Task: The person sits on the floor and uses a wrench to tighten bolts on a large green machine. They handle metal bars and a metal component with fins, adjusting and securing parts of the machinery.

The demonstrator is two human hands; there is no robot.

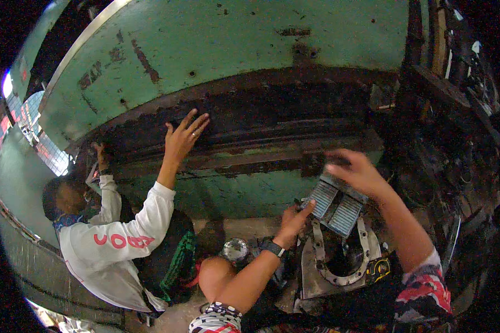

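Note:
My left hand (292,225), with a dark watch on its wrist, grips the left edge of a flat grey case (344,213), thumb on top. The case is tilted and shows two ribbed panels with a dark strip between them. My right hand (356,171) is over its far end, fingers curled and somewhat blurred. Whatever is in those fingers is too unclear to make out. Below the case lies a metal plate (307,272) with a large round opening and a bolt-holed ring (366,250). A yellow and black tape measure (379,270) rests at its right side.
At left a co-worker in a white long-sleeved top (103,244) reaches both hands to the dark slot of a large green machine (233,39). A round shiny metal thing (235,250) sits on the floor between us. Dark machine parts (433,161) crowd the right side.

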